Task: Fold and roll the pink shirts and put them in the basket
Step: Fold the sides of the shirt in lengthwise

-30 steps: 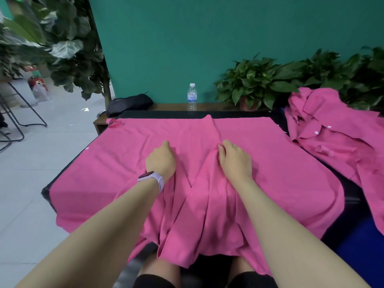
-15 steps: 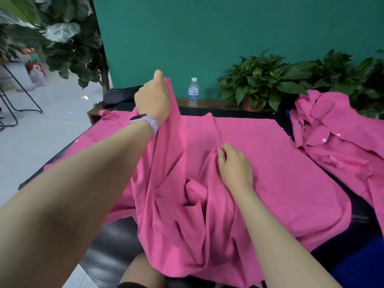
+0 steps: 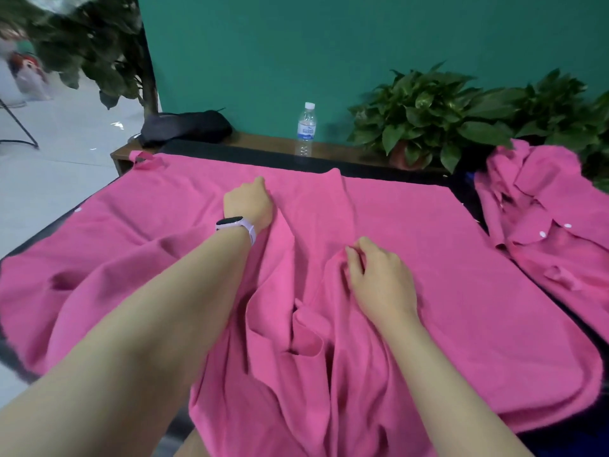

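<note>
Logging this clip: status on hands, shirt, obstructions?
Left hand grips the spread pink shirt far from the body; right hand pinches a fold nearer. Shirt rumpled, unfolded. Second shirt heaped to the right. No basket in view.

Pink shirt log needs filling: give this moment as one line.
left hand: grips pink shirt | right hand: pinches fold | basket: unseen

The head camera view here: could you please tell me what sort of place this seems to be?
Probably an indoor staged work area, not a home: a teal backdrop wall, potted plants lined along it, a tiled floor, and a dark table spread with a pink shirt.
</note>
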